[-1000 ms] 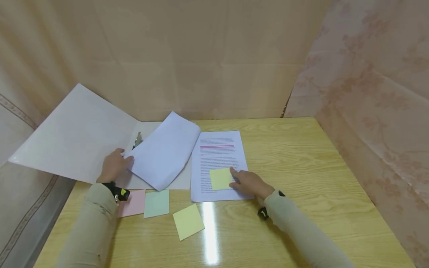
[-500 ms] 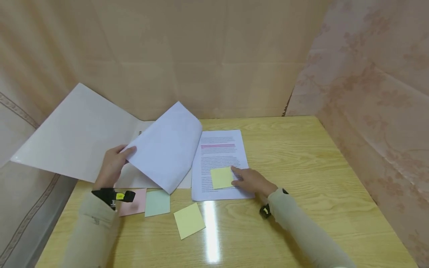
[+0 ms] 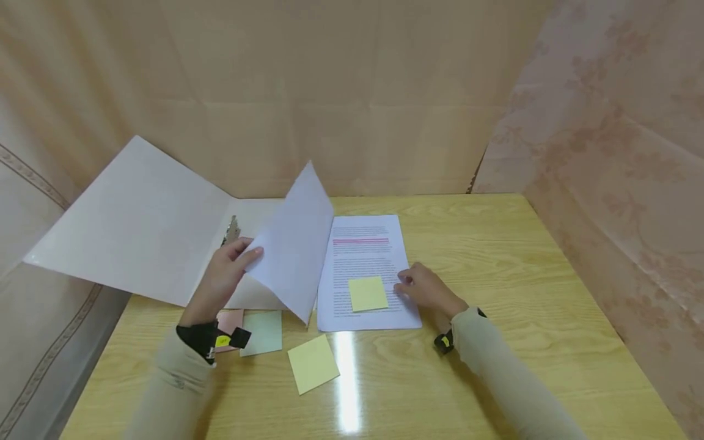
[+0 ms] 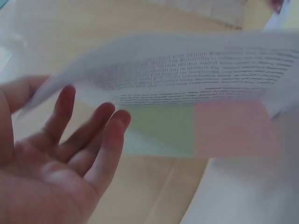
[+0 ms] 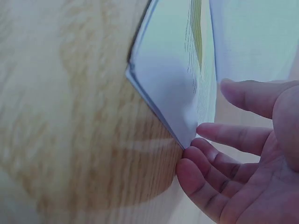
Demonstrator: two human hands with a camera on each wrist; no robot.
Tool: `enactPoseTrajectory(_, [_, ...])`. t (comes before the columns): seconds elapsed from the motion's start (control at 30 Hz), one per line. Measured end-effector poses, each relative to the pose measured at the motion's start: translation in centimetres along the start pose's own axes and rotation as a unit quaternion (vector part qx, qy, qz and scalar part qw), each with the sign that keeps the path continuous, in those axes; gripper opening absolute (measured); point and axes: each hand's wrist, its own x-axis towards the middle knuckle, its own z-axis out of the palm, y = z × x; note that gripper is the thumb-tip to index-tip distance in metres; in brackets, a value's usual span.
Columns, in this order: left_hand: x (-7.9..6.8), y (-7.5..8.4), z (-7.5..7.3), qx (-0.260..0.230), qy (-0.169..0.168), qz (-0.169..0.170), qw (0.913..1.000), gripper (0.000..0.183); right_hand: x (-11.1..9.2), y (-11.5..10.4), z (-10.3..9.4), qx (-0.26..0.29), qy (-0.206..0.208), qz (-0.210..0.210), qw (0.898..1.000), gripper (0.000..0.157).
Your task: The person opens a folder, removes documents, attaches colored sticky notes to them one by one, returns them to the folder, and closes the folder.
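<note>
My left hand (image 3: 217, 284) pinches the edge of a lifted white sheet (image 3: 291, 244) between thumb and fingers. The sheet stands bent up between the open white folder (image 3: 148, 214) and a printed stack of pages (image 3: 360, 253); in the left wrist view, print shows on the underside of the sheet (image 4: 196, 70). A yellow sticky note (image 3: 368, 293) lies on the lower part of the printed page, which has a pink highlighted line. At the stack's right edge is my right hand (image 3: 431, 290). Its fingertips (image 5: 191, 170) meet the page edge, with the thumb apart.
Inside the folder a metal clip (image 3: 233, 229) sits near the spine. A pink sticky note (image 3: 233, 319), a green one (image 3: 263, 333) and a yellow one (image 3: 313, 363) lie on the wooden table (image 3: 522, 293) in front. Curtains (image 3: 352, 91) hang behind.
My left hand has lifted the sheet and carried it rightward, turning it toward the printed stack. My right hand has drawn back from the yellow sticky note to the stack's right edge.
</note>
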Motion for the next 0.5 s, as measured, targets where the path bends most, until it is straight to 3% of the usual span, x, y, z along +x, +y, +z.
enactPoseTrajectory(0.2, [-0.2,-0.2,2.9,0.044,-0.100,0.039,0.9933,0.051,0.2,0.4,-0.4,0.059,0.023,0.012,0.998,0.039])
enactPoseTrajectory(0.37, [0.1,-1.1,4.4,0.031,-0.130,0.044,0.9901,0.056,0.1,0.8,-0.6,0.093,0.034,0.033,0.994,0.039])
enactPoseTrajectory(0.43, [0.2,-1.4,4.8,0.019,-0.138,0.033,0.9896,0.065,0.0,0.9,-0.7,0.119,0.033,0.053,0.991,0.042])
enactPoseTrajectory(0.5, [0.3,-1.7,5.1,0.004,-0.153,0.044,0.9873,0.076,0.0,1.1,-0.8,0.142,0.034,0.073,0.987,0.044])
